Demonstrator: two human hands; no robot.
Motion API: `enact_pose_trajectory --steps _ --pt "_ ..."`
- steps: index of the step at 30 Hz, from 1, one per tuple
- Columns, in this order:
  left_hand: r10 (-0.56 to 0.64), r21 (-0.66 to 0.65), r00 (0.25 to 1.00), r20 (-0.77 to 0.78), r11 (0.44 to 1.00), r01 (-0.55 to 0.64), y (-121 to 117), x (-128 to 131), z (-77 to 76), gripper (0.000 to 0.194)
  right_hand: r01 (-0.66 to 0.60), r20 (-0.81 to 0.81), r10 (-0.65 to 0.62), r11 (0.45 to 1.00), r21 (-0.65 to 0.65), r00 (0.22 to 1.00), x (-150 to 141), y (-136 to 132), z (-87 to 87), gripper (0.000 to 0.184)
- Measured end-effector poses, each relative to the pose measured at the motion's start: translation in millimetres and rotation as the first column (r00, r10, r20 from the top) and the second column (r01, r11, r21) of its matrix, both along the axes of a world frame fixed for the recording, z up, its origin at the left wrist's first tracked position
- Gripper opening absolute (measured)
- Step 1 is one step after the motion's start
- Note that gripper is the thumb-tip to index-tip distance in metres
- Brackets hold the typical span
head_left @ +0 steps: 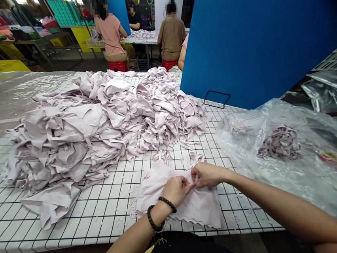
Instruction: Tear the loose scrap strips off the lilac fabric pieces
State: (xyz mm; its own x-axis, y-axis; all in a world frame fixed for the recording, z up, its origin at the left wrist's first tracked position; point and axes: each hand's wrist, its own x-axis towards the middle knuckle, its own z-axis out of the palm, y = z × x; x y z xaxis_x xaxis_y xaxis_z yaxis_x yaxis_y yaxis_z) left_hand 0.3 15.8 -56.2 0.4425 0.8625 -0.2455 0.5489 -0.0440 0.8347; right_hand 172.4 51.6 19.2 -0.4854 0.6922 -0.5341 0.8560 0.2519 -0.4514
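A pale pink-grey camisole (202, 210) with thin straps lies spread on the grid-patterned table, its scalloped edge toward me. My left hand (177, 189) pinches the fabric near the garment's upper middle. Close beside it, fingertips almost meeting, my right hand (204, 175) pinches the same spot. What lies between the fingertips is too small to make out beyond the cloth. Two dark bead bracelets (155, 219) circle my left wrist. The straps (163, 157) stretch away from me on the tabletop.
A large heap of matching garments (110, 116) covers the table's left and far side. At right lies a clear plastic bag (242, 147) with bundled strips (280, 142). Behind it stands a blue panel (256, 42). Small white scraps (131, 205) dot the tablecloth. Several people sit further back.
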Motion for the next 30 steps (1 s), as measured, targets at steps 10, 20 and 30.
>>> enact_pose_trajectory --steps 10,20,30 --pt "0.047 0.060 0.997 0.060 0.997 -0.051 -3 -3 -0.4 0.034 0.047 -0.226 -0.097 0.975 -0.218 0.969 36 69 -5.9 0.029" --pt "-0.006 0.086 0.994 0.112 0.996 -0.003 -5 -6 7.8 0.032 0.271 -0.067 -0.270 0.963 0.008 0.961 51 88 -9.5 0.059" --pt "0.585 -0.665 0.551 0.595 0.743 -0.071 6 -43 13.1 0.045 0.572 -0.363 -0.494 0.807 0.146 0.790 -114 91 -43.5 0.027"
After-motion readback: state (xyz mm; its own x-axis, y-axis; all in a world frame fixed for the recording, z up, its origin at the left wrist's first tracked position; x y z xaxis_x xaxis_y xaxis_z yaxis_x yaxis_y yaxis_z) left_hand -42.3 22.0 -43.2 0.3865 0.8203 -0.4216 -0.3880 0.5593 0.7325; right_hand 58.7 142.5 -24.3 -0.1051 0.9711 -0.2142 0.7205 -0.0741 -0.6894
